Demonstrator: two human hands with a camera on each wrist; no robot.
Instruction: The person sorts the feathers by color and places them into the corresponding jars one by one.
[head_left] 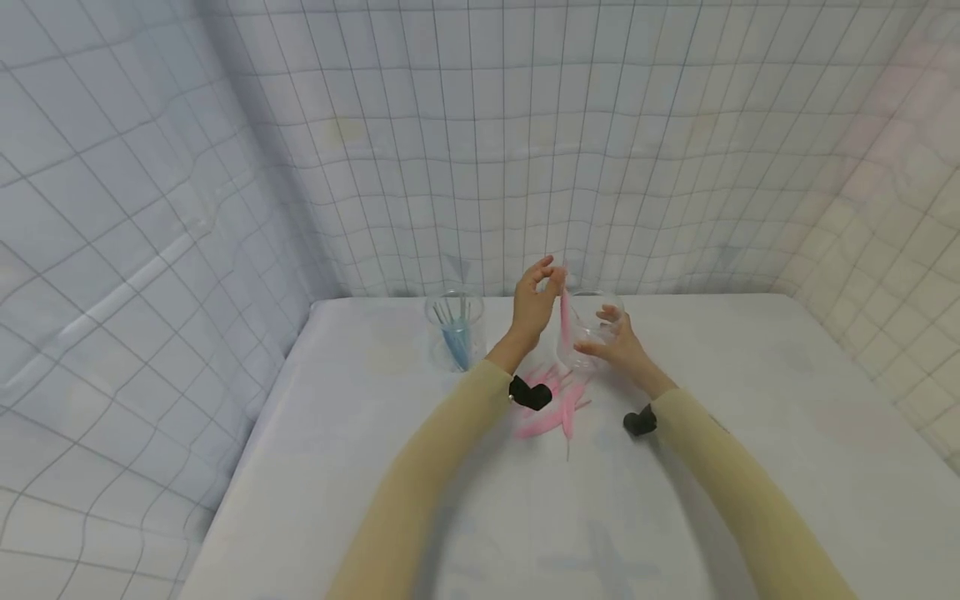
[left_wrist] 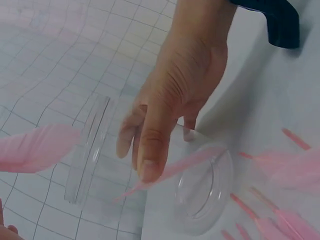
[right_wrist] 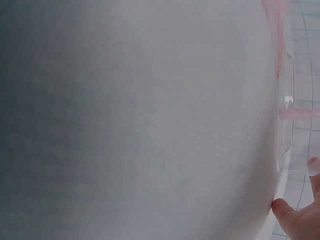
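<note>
Altogether two clear jars, one in the right hand, one pink feather in the left hand.

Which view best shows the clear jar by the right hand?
The left wrist view: the clear jar appears largest, rim and base both visible. The head view shows it smaller, partly overlapped by the right hand. The right wrist view catches only part of it, at the right edge.

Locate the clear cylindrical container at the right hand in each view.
Head: clear cylindrical container, just right of centre.
Left wrist: container, lower middle, rim left, base right.
Right wrist: container, near right edge.
Shared landmark: right hand, visible beside it in all three.
</note>
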